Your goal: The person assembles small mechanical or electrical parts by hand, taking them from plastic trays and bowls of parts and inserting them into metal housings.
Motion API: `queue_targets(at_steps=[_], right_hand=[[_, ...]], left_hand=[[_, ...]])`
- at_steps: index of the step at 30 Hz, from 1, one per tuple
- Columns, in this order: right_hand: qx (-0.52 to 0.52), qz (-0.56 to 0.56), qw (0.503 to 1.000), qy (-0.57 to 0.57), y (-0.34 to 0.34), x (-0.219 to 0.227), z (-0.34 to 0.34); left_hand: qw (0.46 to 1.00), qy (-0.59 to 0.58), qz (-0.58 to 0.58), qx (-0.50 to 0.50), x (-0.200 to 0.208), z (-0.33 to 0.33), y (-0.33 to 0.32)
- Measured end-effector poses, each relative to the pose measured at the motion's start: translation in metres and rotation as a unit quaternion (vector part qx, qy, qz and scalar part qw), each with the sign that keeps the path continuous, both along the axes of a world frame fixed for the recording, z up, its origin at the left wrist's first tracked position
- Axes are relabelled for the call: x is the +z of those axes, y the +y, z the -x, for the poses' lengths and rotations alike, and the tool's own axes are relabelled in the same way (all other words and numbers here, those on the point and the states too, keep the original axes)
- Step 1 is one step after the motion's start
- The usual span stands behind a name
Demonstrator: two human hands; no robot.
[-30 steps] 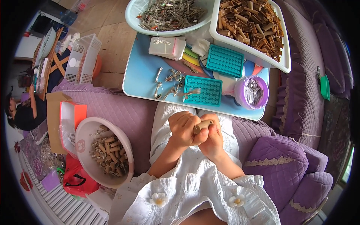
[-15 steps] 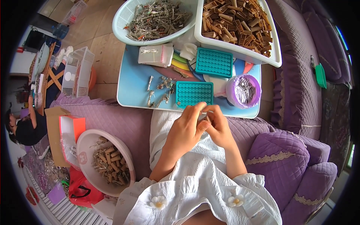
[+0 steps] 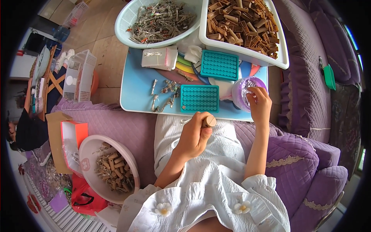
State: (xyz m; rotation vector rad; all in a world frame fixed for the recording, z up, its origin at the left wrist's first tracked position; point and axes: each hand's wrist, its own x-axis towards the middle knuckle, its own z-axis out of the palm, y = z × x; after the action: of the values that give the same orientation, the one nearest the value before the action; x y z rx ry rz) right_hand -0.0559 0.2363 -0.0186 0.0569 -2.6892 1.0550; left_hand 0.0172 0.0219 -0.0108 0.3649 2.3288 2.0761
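In the head view, your left hand [image 3: 194, 134] is closed around a tan wooden cylinder [image 3: 209, 121], its round, grooved end facing up between thumb and forefinger, above your lap and just short of the table [image 3: 137, 83]. Your right hand [image 3: 260, 102] is at the mouth of the purple tub [image 3: 236, 96], thumb and fingertips drawn close together over the silvery strips [image 3: 250, 82] inside; you cannot tell from here whether they pinch one. Between your hands and the far containers lie two teal molded trays [image 3: 199, 98], the nearer one with a small tan piece in its lower left corner. Left of that tray sit shiny twisted bundles [image 3: 167, 89]. By your left side, a pale pink basin [image 3: 88, 156] holds more tan cylinders.
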Motion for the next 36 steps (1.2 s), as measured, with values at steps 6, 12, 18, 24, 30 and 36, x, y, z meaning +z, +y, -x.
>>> queue_targets(at_steps=[6, 12, 18, 24, 30, 36], right_hand=[[0.005, -0.065, 0.998, -0.012, 0.005, -0.013, 0.005], [0.007, -0.092, 0.995, -0.035, 0.003, -0.010, 0.006], [0.018, -0.114, 0.993, -0.039, 0.005, -0.010, 0.006], [-0.030, 0.084, 0.995, -0.044, 0.018, -0.007, 0.007], [-0.034, 0.295, 0.951, -0.083, 0.040, -0.007, 0.008], [-0.044, 0.310, 0.944, -0.105, 0.046, -0.005, 0.007]], left_hand=[[0.999, 0.048, -0.004, 0.026, -0.004, 0.001, -0.002], [0.999, 0.033, -0.001, 0.029, -0.006, 0.001, -0.005], [0.999, 0.015, -0.022, 0.037, -0.010, -0.002, -0.005], [0.998, -0.006, -0.061, 0.028, -0.008, -0.003, -0.006], [0.996, -0.038, -0.079, 0.008, -0.007, -0.004, -0.006], [0.991, -0.085, -0.105, -0.008, -0.010, -0.005, -0.006]])
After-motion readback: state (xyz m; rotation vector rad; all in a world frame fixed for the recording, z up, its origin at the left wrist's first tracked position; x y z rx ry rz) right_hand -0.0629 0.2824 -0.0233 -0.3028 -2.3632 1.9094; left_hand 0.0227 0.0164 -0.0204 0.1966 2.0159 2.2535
